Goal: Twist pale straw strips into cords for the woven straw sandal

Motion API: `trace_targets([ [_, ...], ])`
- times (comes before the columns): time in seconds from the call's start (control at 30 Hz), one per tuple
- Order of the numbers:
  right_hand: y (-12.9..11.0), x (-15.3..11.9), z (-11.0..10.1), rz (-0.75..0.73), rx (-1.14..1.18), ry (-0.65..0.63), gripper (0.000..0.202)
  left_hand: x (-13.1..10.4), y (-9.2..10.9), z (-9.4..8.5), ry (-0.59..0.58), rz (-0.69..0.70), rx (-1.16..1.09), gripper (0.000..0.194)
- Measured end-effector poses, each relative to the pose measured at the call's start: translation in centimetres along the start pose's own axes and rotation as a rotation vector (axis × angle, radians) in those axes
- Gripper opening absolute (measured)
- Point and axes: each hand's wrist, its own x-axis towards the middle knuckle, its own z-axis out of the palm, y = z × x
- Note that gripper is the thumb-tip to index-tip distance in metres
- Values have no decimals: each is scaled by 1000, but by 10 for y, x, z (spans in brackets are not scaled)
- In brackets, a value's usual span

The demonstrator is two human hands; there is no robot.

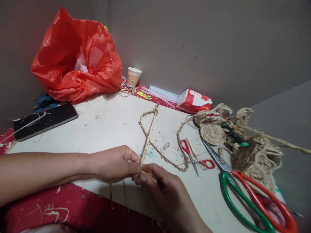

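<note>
A thin braided straw cord [147, 142] runs up the white board from between my hands, loops at the top and trails right to a coiled straw piece [213, 131]. My left hand [116, 161] pinches the near end of this cord. From the right, my right hand [162, 184] meets it, fingers closed on the same end and on loose straw strands [149, 174]. The fingertips of both hands touch or nearly touch there. Loose strands hang below my left hand over the board's front edge. Exactly how the strands cross is hidden by the fingers.
Large scissors [225, 168] with green and red handles lie at right, near small red scissors [191, 158] and a heap of straw braid [257, 158]. Behind are a red plastic bag [97, 55], paper cup [133, 77] and tissue pack [194, 101]. A phone [46, 121] lies left.
</note>
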Motion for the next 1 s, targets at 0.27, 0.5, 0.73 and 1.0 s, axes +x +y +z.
trace_targets([
  [0.27,4,4,-18,25,-53,-172,23,-4,1,2,22,29,142,24],
  [0.5,0,4,-20,71,-39,-163,33,-3,-3,6,57,168,233,26],
  [0.73,-10,-2,-14,157,82,-194,37,-3,-8,8,82,227,257,24],
  [1.0,-6,5,-28,54,-90,-168,38,-2,-10,6,59,191,197,24],
])
